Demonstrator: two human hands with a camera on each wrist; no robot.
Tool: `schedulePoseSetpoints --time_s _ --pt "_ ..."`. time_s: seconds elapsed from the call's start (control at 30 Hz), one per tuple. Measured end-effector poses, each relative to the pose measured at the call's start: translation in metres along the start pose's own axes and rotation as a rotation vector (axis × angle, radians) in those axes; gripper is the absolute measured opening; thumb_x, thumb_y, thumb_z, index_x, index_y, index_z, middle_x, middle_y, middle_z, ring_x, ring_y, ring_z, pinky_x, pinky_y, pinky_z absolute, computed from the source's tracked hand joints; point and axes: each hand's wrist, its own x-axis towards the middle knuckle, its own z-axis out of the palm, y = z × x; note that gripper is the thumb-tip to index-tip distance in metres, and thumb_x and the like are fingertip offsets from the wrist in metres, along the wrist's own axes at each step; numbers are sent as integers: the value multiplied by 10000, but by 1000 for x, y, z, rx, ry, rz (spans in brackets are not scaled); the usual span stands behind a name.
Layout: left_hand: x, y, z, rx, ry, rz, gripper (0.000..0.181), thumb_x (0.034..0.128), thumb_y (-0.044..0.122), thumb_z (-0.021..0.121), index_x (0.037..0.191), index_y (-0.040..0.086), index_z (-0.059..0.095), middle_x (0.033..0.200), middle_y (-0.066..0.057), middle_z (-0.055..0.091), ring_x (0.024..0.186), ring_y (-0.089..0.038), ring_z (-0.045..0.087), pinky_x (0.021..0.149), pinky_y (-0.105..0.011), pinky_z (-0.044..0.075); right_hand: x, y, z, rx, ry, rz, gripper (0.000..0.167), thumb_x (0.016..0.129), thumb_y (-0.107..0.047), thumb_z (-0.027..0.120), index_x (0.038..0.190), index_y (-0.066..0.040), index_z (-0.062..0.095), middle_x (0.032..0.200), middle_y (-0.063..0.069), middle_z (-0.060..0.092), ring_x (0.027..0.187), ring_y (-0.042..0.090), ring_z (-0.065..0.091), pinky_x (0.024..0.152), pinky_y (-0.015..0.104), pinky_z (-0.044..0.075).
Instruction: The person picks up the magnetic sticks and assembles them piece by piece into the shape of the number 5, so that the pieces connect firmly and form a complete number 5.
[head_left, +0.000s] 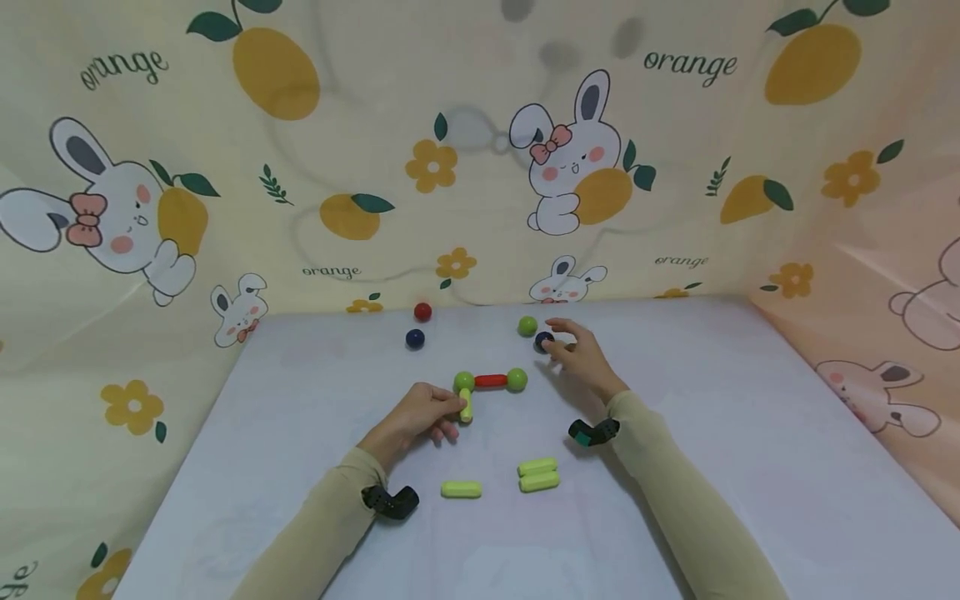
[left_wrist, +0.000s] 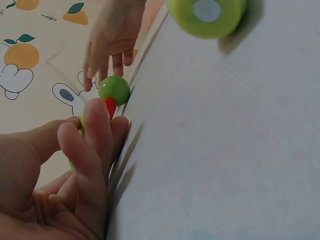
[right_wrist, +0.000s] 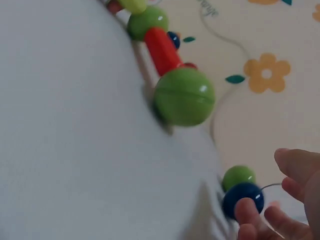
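Note:
Near the table's middle my left hand [head_left: 423, 410] pinches a short yellow-green rod [head_left: 467, 407] between thumb and fingers. That rod meets a green ball [head_left: 464, 382], from which a red rod [head_left: 491, 381] runs across to another green ball [head_left: 517, 379]. In the left wrist view the fingers hide most of the held rod. Farther back on the right, my right hand [head_left: 585, 357] reaches to a dark blue ball [head_left: 544, 341], fingers spread and fairly straight. One fingertip overlaps this ball [right_wrist: 243, 201] in the right wrist view; a firm hold is not visible. A loose green ball [head_left: 528, 326] sits beside it.
Toward the back left lie a red ball [head_left: 423, 312] and a dark blue ball [head_left: 415, 339]. Nearer the front are a single yellow-green rod [head_left: 461, 489] and a side-by-side pair of yellow-green rods [head_left: 538, 474]. A printed cloth [head_left: 480, 192] hangs behind the white table [head_left: 300, 450].

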Motion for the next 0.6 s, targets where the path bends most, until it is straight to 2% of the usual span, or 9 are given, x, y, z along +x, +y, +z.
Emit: schedulePoseSetpoints --time_s 0.1,0.2,0.33,0.5,0.6 --pt "-1 0 0 -10 -7 14 318 986 186 655 1201 -47 677 876 -69 780 541 -63 647 471 -187 464 0 4 2 -72 -42 21 633 1015 -243 615 1574 -148 334 1609 233 312 909 268 672 678 265 516" --pt "-2 0 1 -7 -10 14 321 984 189 658 1204 -44 676 876 -55 776 547 -61 645 474 -188 466 -1 8 5 -158 -68 20 666 1012 -246 621 1593 -183 303 1550 240 390 818 178 615 657 262 489" --pt "-2 1 2 3 0 9 321 981 191 663 1208 -37 679 872 -48 773 548 -63 645 470 -192 468 -2 9 6 -207 -65 -15 613 999 -204 634 1555 -149 382 1376 243 536 750 160 532 630 263 451" --pt "-4 1 2 9 2 2 321 983 188 659 1211 -36 677 883 -51 774 546 -66 646 470 -192 469 -5 10 6 -214 -51 -35 519 997 -130 618 1492 -104 464 1455 245 512 905 217 568 729 276 472" --pt "-5 2 1 6 -1 11 320 985 187 656 1209 -42 675 894 -65 779 540 -67 645 467 -193 470 -4 10 7 -201 -43 -45 498 994 -91 610 1475 -96 482 1439 249 527 991 258 587 786 283 489"
